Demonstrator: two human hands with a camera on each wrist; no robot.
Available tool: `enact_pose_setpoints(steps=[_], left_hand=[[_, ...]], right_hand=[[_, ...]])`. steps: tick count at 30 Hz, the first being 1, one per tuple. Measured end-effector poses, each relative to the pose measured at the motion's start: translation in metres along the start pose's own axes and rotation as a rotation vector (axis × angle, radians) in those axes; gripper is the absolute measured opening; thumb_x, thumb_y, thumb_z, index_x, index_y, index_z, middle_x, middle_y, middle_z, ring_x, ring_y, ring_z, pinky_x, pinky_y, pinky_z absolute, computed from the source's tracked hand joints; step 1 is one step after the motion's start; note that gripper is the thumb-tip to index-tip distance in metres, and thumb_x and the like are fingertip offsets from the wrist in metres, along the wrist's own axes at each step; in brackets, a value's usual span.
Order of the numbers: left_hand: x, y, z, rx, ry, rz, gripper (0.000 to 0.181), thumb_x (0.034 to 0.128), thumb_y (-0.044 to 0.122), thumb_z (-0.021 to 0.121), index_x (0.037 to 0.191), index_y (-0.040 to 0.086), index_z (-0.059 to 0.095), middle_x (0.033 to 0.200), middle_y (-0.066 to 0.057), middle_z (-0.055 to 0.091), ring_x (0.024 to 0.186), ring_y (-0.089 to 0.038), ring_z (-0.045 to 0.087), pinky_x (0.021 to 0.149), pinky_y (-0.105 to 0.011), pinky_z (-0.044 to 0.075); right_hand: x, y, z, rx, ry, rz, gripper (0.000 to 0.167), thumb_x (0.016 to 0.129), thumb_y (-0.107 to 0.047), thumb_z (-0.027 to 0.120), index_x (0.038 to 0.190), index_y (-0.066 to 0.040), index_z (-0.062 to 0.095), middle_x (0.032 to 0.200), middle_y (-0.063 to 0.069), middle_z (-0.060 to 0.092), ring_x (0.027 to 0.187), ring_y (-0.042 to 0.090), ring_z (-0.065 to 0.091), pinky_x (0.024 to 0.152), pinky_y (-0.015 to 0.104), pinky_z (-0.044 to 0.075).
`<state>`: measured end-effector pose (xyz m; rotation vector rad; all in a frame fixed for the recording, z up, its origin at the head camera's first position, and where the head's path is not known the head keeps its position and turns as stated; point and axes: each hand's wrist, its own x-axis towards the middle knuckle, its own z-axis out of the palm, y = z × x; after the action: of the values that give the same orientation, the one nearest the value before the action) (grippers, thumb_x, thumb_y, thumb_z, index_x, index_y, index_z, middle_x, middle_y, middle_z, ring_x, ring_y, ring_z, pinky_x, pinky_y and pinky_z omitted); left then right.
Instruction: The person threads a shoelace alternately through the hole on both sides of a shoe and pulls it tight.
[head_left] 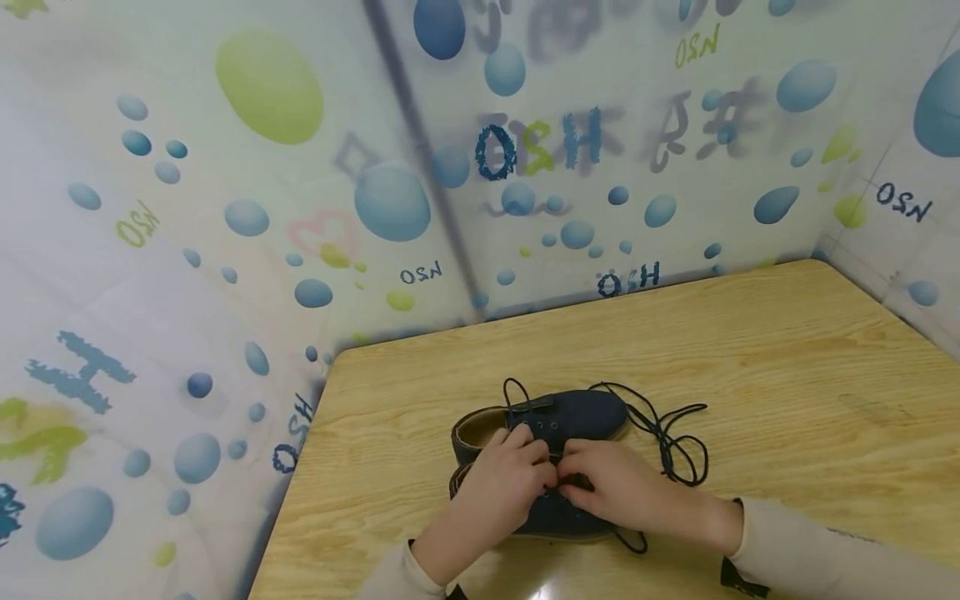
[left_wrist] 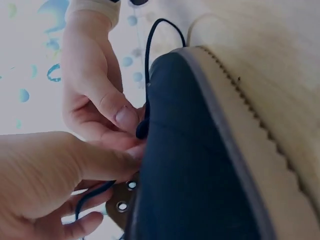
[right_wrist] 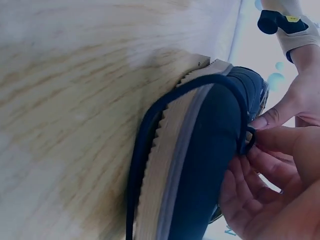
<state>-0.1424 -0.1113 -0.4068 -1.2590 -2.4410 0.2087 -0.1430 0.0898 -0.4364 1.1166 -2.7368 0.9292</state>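
Observation:
Two dark navy lace-up shoes lie side by side on a table, toes to the right. The far shoe (head_left: 588, 412) has bare eyelets showing along its top. My hands meet over the near shoe (head_left: 570, 518). With thumb and fingers my left hand (head_left: 504, 482) grips the edge by the eyelets; a dark lace passes by its fingers in the left wrist view. The right hand (head_left: 626, 487) pinches a dark shoelace (right_wrist: 215, 80) at the shoe's lacing edge, and the lace loops down past the sole. Hands partly hide where the lace meets the eyelets.
Loose shoelace (head_left: 663, 429) lies tangled on the wooden table (head_left: 787, 375) right of the shoes. A thin lace loop (head_left: 512, 387) stands up by the far shoe's opening. Patterned curtain-like sheets (head_left: 390, 308) surround the table's back and left sides.

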Motion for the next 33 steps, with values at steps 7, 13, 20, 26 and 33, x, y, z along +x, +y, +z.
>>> enact_pose_setpoints(steps=[7,13,20,26,33], left_hand=[[-0.006,0.008,0.005,0.007,0.085,-0.109,0.021,0.0728,0.027,0.087,0.086,0.030,0.070,0.097,0.012,0.061,0.088,-0.012,0.047,0.075,-0.027,0.038],[-0.010,0.014,0.002,0.002,0.074,-0.213,0.030,0.0720,0.034,0.088,0.094,0.028,0.069,0.093,0.009,0.058,0.083,-0.012,0.047,0.072,-0.024,0.038],[-0.012,0.015,0.000,-0.051,-0.025,-0.213,0.011,0.0833,0.028,0.079,0.091,0.024,0.073,0.078,0.012,0.070,0.071,-0.006,0.063,0.059,-0.018,0.044],[-0.013,0.014,0.004,-0.094,-0.004,-0.235,0.005,0.0835,0.028,0.079,0.085,0.024,0.076,0.073,0.011,0.063,0.068,-0.006,0.054,0.058,-0.016,0.043],[-0.013,0.016,0.007,-0.090,0.026,-0.335,0.012,0.0802,0.036,0.080,0.081,0.024,0.077,0.075,0.011,0.066,0.067,-0.007,0.051,0.061,-0.016,0.044]], right_hand=[[0.000,-0.002,0.002,-0.037,-0.034,0.028,0.007,0.088,-0.022,0.073,0.095,-0.020,0.073,0.084,-0.013,0.057,0.068,-0.004,0.043,0.061,0.017,0.038],[0.000,-0.002,0.003,-0.009,-0.053,0.051,0.014,0.088,-0.023,0.073,0.101,-0.018,0.074,0.092,-0.012,0.063,0.078,-0.001,0.056,0.066,0.020,0.046],[0.000,-0.001,0.006,0.005,-0.042,0.063,0.015,0.088,-0.021,0.073,0.102,-0.018,0.073,0.091,-0.013,0.062,0.077,-0.002,0.055,0.065,0.018,0.045],[-0.001,-0.002,0.007,0.002,-0.032,0.049,0.014,0.088,-0.021,0.073,0.102,-0.019,0.073,0.090,-0.013,0.062,0.076,-0.001,0.054,0.065,0.018,0.044],[-0.001,-0.002,0.008,-0.011,-0.036,0.047,0.013,0.088,-0.022,0.073,0.101,-0.018,0.073,0.090,-0.012,0.062,0.075,-0.001,0.052,0.065,0.017,0.043]])
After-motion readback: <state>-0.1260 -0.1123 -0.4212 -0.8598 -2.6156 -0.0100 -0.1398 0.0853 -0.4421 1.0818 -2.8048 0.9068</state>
